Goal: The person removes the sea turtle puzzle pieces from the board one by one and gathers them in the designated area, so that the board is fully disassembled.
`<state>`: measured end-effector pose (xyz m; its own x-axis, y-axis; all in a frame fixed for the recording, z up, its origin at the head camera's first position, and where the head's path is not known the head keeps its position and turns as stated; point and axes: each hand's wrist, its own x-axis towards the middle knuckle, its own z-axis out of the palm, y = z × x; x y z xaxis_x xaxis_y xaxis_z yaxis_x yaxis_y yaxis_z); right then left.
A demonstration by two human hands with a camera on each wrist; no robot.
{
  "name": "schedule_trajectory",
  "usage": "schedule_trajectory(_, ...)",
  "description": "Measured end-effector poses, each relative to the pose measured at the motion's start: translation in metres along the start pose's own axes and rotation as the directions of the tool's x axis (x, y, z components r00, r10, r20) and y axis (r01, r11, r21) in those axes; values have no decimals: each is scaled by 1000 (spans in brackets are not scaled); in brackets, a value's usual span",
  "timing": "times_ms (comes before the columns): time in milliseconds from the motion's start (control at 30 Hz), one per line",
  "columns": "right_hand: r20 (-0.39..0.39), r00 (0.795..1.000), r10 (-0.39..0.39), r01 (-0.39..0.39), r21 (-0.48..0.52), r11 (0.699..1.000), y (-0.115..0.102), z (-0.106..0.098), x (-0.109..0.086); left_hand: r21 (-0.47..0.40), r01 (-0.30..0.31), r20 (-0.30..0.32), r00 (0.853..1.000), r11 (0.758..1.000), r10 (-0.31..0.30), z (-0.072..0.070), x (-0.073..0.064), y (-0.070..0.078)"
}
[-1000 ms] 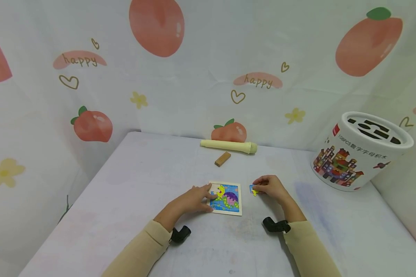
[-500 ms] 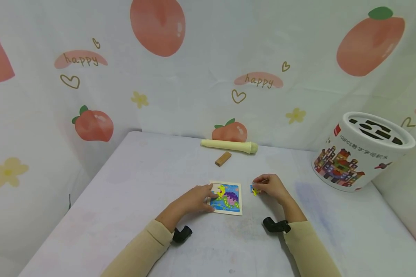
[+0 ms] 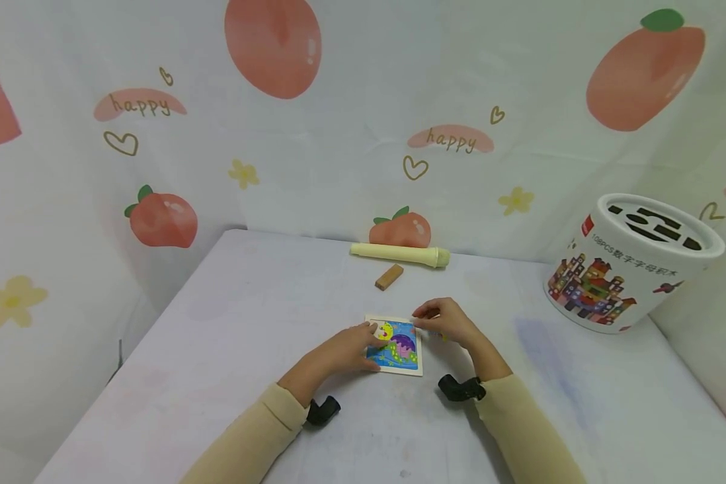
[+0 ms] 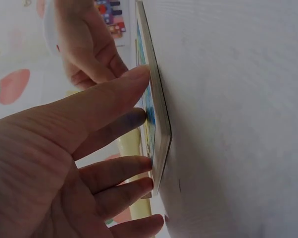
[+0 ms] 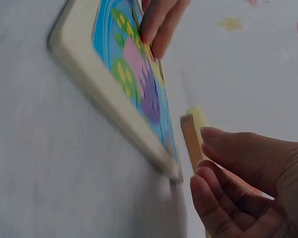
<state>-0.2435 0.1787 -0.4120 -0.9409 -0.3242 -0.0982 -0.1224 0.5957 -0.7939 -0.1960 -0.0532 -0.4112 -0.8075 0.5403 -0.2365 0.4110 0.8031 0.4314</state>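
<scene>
A square puzzle board (image 3: 403, 343) with a pale wooden rim lies flat, its picture showing a yellow dinosaur and purple eggshell on blue. My left hand (image 3: 345, 351) rests across its left side, fingers spread; in the left wrist view the thumb (image 4: 131, 87) lies at the board's edge. Close to the board's upper right corner is my right hand (image 3: 450, 324). Its fingers (image 5: 208, 198) are loosely bent, with nothing visible between thumb and fingertips in the right wrist view. A blue-and-yellow puzzle piece (image 3: 443, 337) shows below the right hand, mostly hidden by it.
Behind the board lie a brown wooden block (image 3: 389, 277) and a pale yellow toy microphone (image 3: 399, 253). A large white bucket (image 3: 626, 269) with a slotted lid stands at the back right. Behind the white table (image 3: 278, 289) hangs a peach-printed curtain (image 3: 327, 148).
My right hand has come off the puzzle piece and moved left to the board's upper right corner. My left hand has shifted slightly right on the board.
</scene>
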Motion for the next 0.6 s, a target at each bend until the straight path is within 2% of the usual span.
schedule_trajectory(200, 81, 996, -32, 36, -47, 998, -11, 13, 14, -7, 8, 5, 1000, 1000, -8, -2, 0, 2)
schedule_trajectory(333, 110, 993, -42, 51, -84, 995, -14, 21, 22, 5, -7, 1, 1000, 1000, 7, -1, 0, 2)
schedule_trajectory(600, 132, 991, -1, 17, -126, 992, -19, 30, 25, 12, -22, 5, 1000, 1000, 22, 0, 0, 1)
